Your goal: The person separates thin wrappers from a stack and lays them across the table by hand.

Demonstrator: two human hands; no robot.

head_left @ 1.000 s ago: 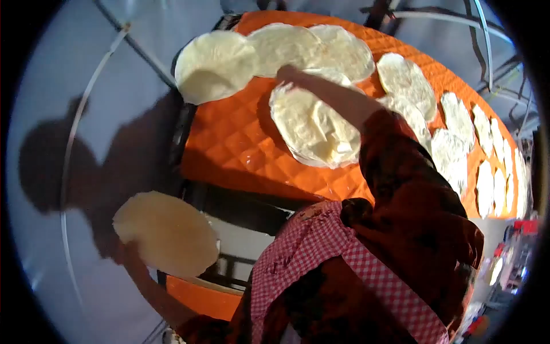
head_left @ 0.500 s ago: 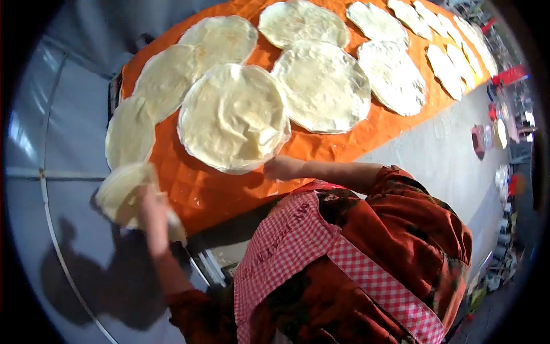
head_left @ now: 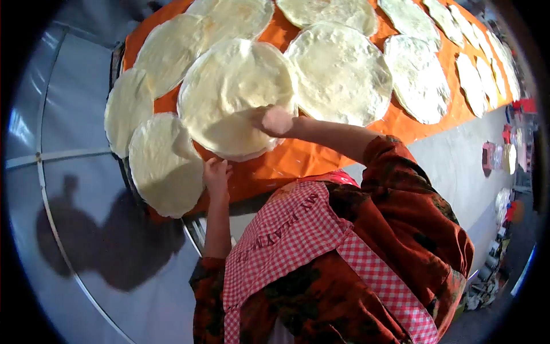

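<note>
A stack of thin, round, pale flatbreads lies on the orange cloth in front of me. My right hand is over its lower right part, with its fingers shaded and blurred; whether they grip the top sheet I cannot tell. My left hand is at the stack's near edge, its fingers loosely bent and a little apart, with nothing seen in them. Left of that hand, another flatbread lies flat at the cloth's left end, partly in shadow.
The orange cloth covers a long table that curves away to the right. More flatbreads lie across it in rows. A grey wall or sheet stands at the left, and assorted goods are along the far right.
The flatbread held by my left hand has been laid on the cloth's left end and let go. That hand moved right to the stack. My right hand moved up over the stack.
</note>
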